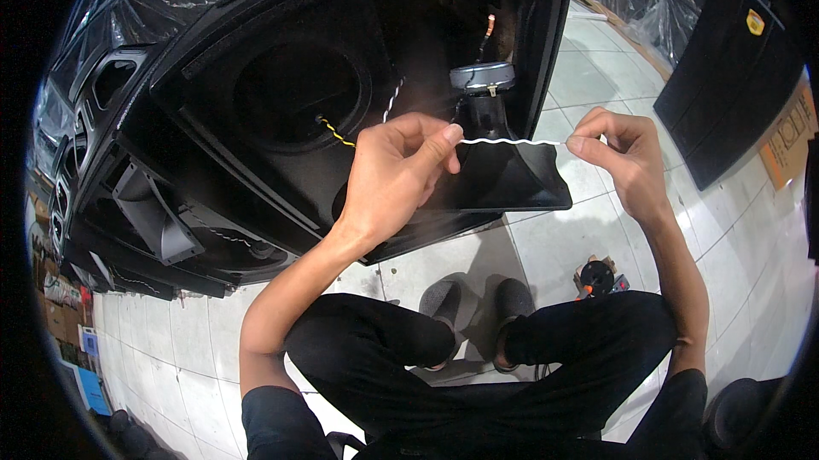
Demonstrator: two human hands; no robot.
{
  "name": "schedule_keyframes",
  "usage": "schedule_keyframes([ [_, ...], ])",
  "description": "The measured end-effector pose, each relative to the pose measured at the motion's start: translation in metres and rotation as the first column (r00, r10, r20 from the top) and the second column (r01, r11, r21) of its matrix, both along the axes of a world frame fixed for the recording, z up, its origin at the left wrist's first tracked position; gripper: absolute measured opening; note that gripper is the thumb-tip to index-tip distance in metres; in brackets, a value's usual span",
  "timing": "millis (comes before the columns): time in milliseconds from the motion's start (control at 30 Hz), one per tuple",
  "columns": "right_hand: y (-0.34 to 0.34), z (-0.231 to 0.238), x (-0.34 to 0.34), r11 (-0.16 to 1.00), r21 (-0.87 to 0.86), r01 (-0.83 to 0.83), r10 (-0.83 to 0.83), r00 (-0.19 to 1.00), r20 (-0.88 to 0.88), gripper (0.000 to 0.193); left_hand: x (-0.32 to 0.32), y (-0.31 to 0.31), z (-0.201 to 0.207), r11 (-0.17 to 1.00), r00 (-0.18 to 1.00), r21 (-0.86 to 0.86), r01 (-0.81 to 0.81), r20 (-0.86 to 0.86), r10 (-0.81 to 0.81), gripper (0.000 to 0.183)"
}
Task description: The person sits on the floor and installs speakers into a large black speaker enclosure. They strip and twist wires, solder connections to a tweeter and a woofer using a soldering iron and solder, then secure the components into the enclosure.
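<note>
A white wavy wire [512, 142] is stretched level between my two hands. My left hand [392, 165] pinches its left end between thumb and fingers. The thumb and forefinger of my right hand [621, 153] close on its right tip. Behind them lies an open black speaker cabinet [230, 131]. A yellow-and-black twisted wire [337, 133] comes from its round recess and runs behind my left hand. Above that hand rises a black-and-white twisted wire [393, 99]. A black horn [512, 178] with a silver round driver [483, 78] sits at the cabinet's right, just beyond the held wire.
More black cabinets with a grey horn [158, 212] stand at left. On the tiled floor [725, 247] lies a small black-and-orange item [600, 278], near my right knee. A black panel-like cabinet [725, 76] and a cardboard box [789, 136] are at right. Plastic wrap covers things behind.
</note>
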State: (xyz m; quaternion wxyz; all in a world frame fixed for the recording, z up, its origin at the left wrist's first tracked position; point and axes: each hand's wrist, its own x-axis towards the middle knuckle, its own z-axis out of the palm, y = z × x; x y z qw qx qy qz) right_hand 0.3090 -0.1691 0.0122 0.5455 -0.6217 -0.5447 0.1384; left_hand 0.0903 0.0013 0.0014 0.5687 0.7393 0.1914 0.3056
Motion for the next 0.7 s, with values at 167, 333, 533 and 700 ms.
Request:
schedule_keyframes([
  [167,-0.0006,-0.0042,0.0051,1.0,0.004,-0.015,0.015,0.999,0.045,0.01,-0.0001,0.0001,0.002,0.996,0.997,0.079,-0.03,-0.066,0.035,0.026],
  [333,0.0004,-0.0032,0.0039,0.999,-0.007,0.034,-0.033,0.998,0.058,0.011,-0.0019,-0.0009,0.002,0.996,0.999,0.091,-0.009,-0.049,0.013,0.026],
  [533,-0.0001,-0.004,0.0047,1.0,-0.004,0.029,-0.029,0.998,0.061,0.011,0.0009,0.0001,-0.0002,0.996,1.0,0.085,-0.009,-0.015,0.011,0.024],
  [700,0.0001,-0.0083,0.0033,0.997,0.038,-0.066,0.066,0.998,-0.01,0.006,0.0032,0.0028,-0.0032,0.97,0.988,0.198,-0.138,-0.038,0.148,0.024],
])
